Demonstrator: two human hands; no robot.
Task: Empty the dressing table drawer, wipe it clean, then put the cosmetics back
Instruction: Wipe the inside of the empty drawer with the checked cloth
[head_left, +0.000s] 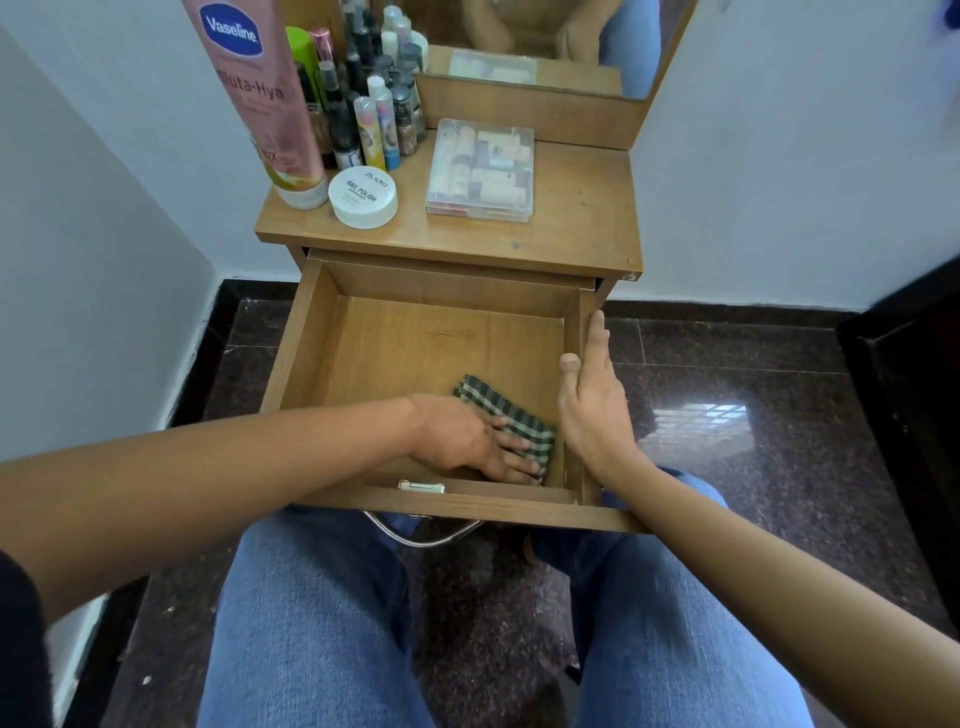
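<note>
Wipe step in hand; drawer emptied, cosmetics not yet back.
Nearest, the left hand (467, 441) lay flat, fingers straight, pressing a folded green-and-white checked cloth (511, 418) into the front-right corner of the open brown wooden drawer (405, 343). The right hand (592, 400) braced the drawer's right wall, fingers straight outside, thumb over the edge, gripping nothing. Beyond, on the wooden dressing table top (571, 223): a white round nail polish jar (363, 197), a clear plastic box of lipsticks (480, 171), a tall pink Vaseline tube (260, 104) and a cluster of small bottles (374, 104). Judgement: the left and back floor need cloth passes next, then restocking.
</note>
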